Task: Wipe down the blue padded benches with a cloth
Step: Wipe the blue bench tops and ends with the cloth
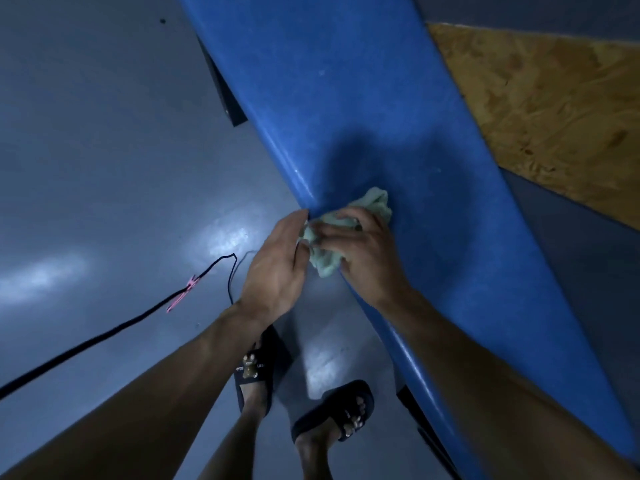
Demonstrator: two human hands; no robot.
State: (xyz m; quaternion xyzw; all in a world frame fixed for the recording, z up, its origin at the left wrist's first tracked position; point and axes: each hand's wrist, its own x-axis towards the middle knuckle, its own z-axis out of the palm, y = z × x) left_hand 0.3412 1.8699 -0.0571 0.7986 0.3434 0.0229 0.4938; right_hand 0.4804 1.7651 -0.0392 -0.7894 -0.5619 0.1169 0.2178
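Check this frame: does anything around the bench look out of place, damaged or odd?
One thing: a black cord with a pink clip lies loose across the floor, ending near the person's left sandal, a possible trip hazard. The blue bench shows no visible tears, and both hands hold the cloth at its edge.

Your single head camera looked steeply down, close over the blue desk (363, 98) edge and floor (104, 150).

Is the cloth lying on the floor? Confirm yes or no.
No, the pale green cloth is bunched on the front edge of the blue bench, gripped by the left hand and right hand.
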